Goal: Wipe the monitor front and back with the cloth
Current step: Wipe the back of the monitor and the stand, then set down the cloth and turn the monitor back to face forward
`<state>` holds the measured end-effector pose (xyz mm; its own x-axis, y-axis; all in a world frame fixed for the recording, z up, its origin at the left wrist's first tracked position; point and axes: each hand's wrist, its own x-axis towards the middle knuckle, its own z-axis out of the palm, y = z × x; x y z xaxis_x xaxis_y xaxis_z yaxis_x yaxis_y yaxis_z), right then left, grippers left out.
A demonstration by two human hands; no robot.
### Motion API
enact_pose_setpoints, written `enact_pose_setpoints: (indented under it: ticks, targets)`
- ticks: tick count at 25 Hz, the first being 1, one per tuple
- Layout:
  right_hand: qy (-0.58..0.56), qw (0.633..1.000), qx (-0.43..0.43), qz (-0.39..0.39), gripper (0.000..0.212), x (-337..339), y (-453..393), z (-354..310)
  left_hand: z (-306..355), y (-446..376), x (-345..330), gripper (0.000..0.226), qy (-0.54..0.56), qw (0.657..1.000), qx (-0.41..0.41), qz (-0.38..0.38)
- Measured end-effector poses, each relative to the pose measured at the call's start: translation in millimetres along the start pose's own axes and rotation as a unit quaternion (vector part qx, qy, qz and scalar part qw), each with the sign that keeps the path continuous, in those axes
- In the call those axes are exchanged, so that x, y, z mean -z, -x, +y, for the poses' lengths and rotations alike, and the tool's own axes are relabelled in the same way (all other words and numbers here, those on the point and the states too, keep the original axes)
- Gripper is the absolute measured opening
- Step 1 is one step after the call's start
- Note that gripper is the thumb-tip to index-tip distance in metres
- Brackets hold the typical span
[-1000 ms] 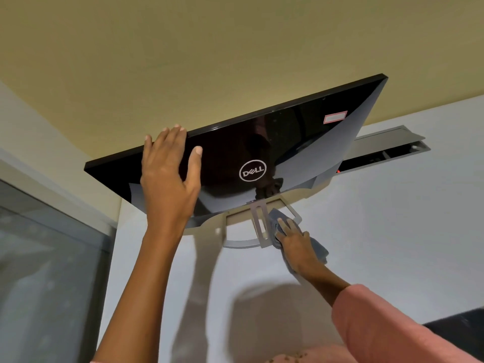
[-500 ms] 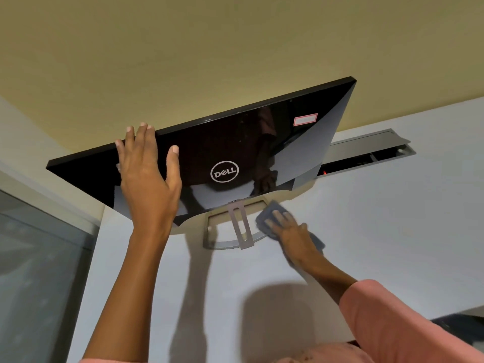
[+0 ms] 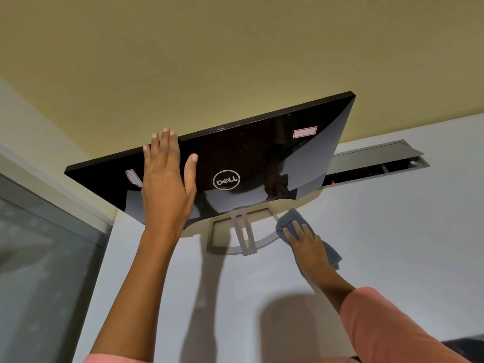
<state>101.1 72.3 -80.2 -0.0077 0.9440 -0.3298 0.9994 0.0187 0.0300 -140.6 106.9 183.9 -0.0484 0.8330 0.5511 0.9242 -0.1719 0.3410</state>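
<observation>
Head view: left hand (image 3: 167,184) flat, fingers straight, bracing glossy back of Dell monitor (image 3: 262,153). Right hand (image 3: 305,241) presses blue cloth (image 3: 289,220) against stand base (image 3: 269,241), fingers extended, below-right of left hand. Risk: sideways wipe force tipping monitor if brace slips on gloss.

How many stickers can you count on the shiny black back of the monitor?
2: a red-edged sticker near the upper right corner of the monitor, and a pale sticker beside the left hand, which may hide more.
</observation>
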Motion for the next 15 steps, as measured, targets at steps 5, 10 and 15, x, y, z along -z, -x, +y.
enact_pose_setpoints:
  ticks: [5, 10, 15]
  targets:
    - [-0.036, 0.994, -0.101, -0.023, 0.070, 19, 30, 27, 0, -1, 2, 0.056, 0.004, 1.000, -0.030, 0.004]
    - [-0.055, 0.990, -0.114, -0.060, 0.048, 78, 59, 40, -4, 3, 8, 0.060, -0.026, 0.997, -0.065, -0.017]
    - [-0.234, 0.896, -0.096, 0.365, 0.035, 176, 99, 35, 12, 13, 15, 0.066, -0.029, 0.995, -0.085, -0.052]
